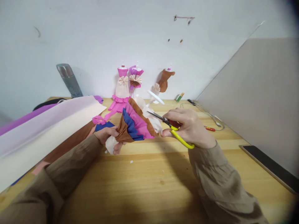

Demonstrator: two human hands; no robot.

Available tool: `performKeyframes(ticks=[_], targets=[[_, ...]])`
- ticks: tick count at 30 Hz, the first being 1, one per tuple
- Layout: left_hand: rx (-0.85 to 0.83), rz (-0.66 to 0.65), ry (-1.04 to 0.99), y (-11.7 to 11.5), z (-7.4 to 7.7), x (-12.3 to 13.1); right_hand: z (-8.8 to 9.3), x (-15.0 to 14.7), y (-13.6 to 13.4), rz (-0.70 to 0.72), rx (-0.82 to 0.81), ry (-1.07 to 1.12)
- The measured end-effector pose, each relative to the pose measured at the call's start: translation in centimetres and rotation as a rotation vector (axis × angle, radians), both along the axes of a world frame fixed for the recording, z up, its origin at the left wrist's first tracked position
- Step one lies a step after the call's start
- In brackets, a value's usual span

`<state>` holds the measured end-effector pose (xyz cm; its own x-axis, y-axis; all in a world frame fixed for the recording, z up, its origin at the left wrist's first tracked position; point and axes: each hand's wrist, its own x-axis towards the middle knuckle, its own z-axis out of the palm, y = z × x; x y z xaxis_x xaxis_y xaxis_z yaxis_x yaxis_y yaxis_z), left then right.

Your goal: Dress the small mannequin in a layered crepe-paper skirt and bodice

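My left hand [106,135] is closed around the white upper end of a miniature dress form [111,144], which is tilted over on its side above the table. A ruffled skirt [137,121] of crepe paper fans out from it in brown, blue, pink and white layers. My right hand [187,124] grips scissors [178,137] with yellow handles. Their dark blades look nearly together and point left across the white ruffle [155,121]. My right thumb is close to the skirt's edge; whether it touches I cannot tell. A white disc [155,97] behind the skirt looks like a stand's base.
Dressed miniature forms in pink [122,84], purple [136,77] and brown [165,81] stand by the wall. Crepe paper sheets [53,124] cover the left side, near a bottle [70,81]. A phone-like dark slab [268,166] and a cable [216,118] lie at right.
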<state>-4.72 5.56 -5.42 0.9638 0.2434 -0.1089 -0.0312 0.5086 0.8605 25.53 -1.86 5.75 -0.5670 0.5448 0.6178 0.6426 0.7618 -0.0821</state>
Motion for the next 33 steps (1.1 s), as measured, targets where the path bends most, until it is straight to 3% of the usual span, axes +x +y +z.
performKeyframes(ticks=[12, 22, 27, 33], targets=[[0.107, 0.101, 0.067, -0.5, 1.1, 0.3, 0.0, -0.3, -0.2, -0.047, -0.095, 0.061], [0.094, 0.219, 0.010, 0.3, -0.1, 0.3, 0.1, 0.3, -0.4, -0.159, -0.322, -0.001], [0.093, 0.245, -0.013, 0.7, -0.7, 0.3, 0.2, 0.4, -0.3, -0.172, -0.315, -0.052], [0.098, 0.248, -0.009, 0.3, -0.3, 0.3, 0.3, 0.3, -0.3, -0.162, -0.232, -0.061]])
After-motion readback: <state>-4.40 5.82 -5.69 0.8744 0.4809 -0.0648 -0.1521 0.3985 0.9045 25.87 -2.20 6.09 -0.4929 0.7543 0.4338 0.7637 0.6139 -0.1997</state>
